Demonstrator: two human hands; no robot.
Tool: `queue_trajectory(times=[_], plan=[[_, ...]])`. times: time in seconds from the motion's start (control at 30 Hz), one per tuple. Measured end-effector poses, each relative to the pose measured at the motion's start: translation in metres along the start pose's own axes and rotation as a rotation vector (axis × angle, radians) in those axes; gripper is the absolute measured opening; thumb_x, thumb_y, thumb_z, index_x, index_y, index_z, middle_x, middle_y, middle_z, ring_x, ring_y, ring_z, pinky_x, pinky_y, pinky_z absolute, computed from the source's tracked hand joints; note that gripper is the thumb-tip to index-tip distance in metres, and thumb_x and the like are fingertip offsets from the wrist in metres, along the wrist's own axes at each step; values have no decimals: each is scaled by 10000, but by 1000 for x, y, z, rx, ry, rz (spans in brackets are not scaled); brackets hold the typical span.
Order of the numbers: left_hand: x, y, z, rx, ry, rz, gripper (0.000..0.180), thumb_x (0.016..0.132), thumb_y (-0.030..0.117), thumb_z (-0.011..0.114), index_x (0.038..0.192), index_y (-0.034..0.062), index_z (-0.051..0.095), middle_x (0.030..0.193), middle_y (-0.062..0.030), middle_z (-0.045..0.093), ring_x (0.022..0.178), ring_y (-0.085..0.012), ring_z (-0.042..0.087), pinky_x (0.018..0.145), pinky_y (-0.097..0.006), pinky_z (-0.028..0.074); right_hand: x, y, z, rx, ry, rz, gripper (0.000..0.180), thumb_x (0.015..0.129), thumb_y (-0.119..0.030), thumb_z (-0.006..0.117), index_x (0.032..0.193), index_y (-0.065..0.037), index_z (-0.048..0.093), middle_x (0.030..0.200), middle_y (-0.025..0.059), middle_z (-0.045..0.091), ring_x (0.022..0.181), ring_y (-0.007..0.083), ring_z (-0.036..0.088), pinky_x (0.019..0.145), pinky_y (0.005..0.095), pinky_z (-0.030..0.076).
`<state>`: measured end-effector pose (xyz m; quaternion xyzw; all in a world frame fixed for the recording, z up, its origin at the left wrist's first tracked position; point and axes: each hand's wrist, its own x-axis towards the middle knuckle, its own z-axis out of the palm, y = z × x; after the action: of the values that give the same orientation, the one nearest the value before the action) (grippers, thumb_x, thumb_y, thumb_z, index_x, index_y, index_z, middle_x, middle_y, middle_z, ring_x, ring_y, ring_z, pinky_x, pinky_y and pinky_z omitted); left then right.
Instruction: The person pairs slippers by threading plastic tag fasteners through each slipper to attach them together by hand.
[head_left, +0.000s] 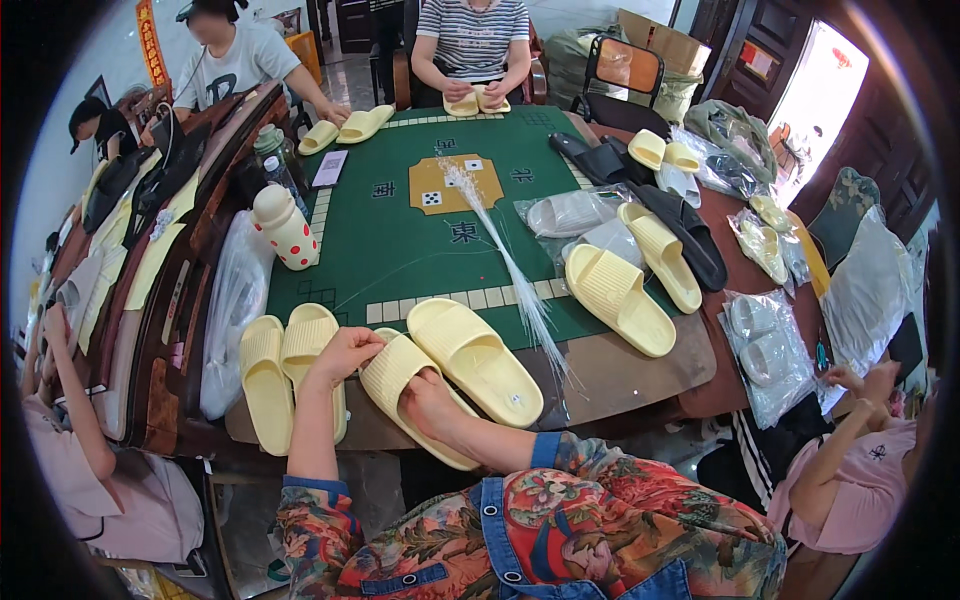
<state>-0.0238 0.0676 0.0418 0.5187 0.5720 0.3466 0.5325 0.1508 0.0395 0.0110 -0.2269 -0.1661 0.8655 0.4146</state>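
Note:
A pale yellow slide slipper (393, 368) with a ribbed strap lies at the table's near edge, tilted toward me. My right hand (432, 403) grips it, fingers tucked into the opening under the strap. At the strap's upper left side, my left hand (345, 357) is closed in a pinch; what sits between its fingertips is too small to make out. Against it on the right rests a matching slipper (475, 360). Another yellow pair, with one slipper (265, 385) outermost, lies left of my left wrist. A bundle of thin clear plastic strands (515, 275) stretches across the table beyond.
On the green-topped table (390, 240) stand a polka-dot bottle (285, 225) and a phone (330, 168). More yellow slippers (620, 300), black slippers (690, 240) and bagged grey slippers (765, 345) crowd the right side. Co-workers sit around; one across handles yellow slippers (465, 103).

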Motion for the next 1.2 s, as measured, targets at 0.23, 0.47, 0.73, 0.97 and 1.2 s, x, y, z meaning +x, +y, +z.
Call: queue_trajectory(times=[0.23, 0.47, 0.73, 0.97, 1.2], plan=[[6, 14, 14, 360, 586, 277, 114, 844, 87, 514, 872, 10, 593, 674, -37, 575, 591, -91, 523, 541, -229, 435, -12, -14, -4, -35, -42, 44, 311, 869, -63, 421, 1179, -29, 423, 1176, 85, 482, 1085, 186, 473, 946, 325, 369], [0, 44, 49, 361, 765, 531, 127, 851, 99, 513, 881, -7, 577, 754, -101, 569, 641, -213, 555, 570, -303, 442, -66, -81, 10, -1296, -211, -331, 238, 818, -66, 526, 1043, -3, 572, 1018, 134, 574, 633, 134, 580, 581, 216, 456], [7, 70, 89, 407, 712, 731, 90, 803, 11, 518, 873, 4, 574, 734, -119, 550, 653, -264, 556, 561, -329, 434, 32, -130, 27, -1369, -453, -664, 373, 894, -170, 435, 1239, -33, 395, 1082, 161, 546, 980, 294, 527, 863, 336, 410], [16, 37, 96, -144, 698, 430, 105, 859, 65, 520, 916, 5, 585, 725, -1, 568, 588, -44, 501, 531, -169, 415, 29, -103, 13, -1428, -211, -705, 209, 848, -152, 522, 999, -14, 564, 760, 152, 623, 671, 274, 613, 617, 326, 482], [21, 45, 91, -365, 626, 373, 215, 810, 60, 589, 991, 7, 487, 677, -25, 562, 534, -49, 492, 457, -176, 388, 32, -111, 9, -1271, -173, -540, 164, 816, -154, 583, 863, 0, 613, 725, 108, 632, 639, 154, 596, 597, 283, 467]])
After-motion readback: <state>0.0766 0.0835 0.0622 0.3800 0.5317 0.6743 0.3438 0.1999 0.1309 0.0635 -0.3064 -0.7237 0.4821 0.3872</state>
